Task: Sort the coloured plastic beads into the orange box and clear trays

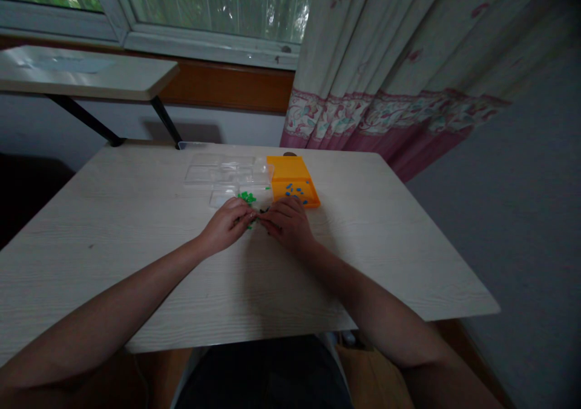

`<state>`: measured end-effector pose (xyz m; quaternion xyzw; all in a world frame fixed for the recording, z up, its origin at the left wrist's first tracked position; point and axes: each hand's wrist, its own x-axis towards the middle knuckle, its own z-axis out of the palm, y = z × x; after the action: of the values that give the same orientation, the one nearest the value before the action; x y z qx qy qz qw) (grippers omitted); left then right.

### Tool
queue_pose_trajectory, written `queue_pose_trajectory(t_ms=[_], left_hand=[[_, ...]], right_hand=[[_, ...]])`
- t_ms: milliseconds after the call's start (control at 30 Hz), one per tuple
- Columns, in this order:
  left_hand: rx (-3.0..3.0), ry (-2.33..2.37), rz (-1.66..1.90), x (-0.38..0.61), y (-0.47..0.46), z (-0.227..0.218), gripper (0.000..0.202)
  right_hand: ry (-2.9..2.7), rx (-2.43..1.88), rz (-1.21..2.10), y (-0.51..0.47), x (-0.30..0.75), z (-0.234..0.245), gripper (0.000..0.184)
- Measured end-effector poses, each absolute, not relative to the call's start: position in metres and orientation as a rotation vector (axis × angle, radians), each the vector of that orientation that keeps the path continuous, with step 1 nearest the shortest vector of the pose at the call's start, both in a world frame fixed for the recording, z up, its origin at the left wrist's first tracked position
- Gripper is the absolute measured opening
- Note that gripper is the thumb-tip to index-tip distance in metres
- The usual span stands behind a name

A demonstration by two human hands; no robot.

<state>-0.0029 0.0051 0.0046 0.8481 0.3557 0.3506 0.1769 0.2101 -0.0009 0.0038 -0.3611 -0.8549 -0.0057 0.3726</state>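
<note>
My left hand (227,222) and my right hand (287,221) meet fingertip to fingertip on the pale wooden table (136,258), both with fingers curled into a pinch. Small green pieces (247,198) lie just beyond my left fingers, and one green bit shows between the two hands. What the fingers grip is too small to name. An orange tray (290,176) with several small blue pieces (295,191) sits right behind my right hand. A clear plastic compartment tray (222,173) lies behind my left hand.
A second small table (82,73) with black legs stands behind, under a window (204,9). A flowered curtain (385,82) hangs at the right. The table's right edge drops to grey floor (521,227).
</note>
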Motion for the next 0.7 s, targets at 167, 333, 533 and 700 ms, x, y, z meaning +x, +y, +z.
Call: queue_pose_trajectory(t_ms=[167,333,533,700], left_hand=[[2.416,1.029,1.005,-0.004,0.005,0.005,0.029],[2.517,1.124,1.003,-0.014,0.010,0.007,0.030],[2.689,1.106,0.850,-0.025,0.015,0.010,0.025],[2.725,1.016,0.746,-0.028,0.015,0.012,0.023]], right_hand=[[-2.176,-0.925,-0.020,0.000,0.211,0.006,0.019],[-2.114,-0.999,-0.004,0.008,0.219,0.002,0.016],[-1.962,-1.152,-0.023,0.025,0.232,-0.007,0.014],[-1.894,-1.219,-0.060,0.030,0.236,-0.009,0.016]])
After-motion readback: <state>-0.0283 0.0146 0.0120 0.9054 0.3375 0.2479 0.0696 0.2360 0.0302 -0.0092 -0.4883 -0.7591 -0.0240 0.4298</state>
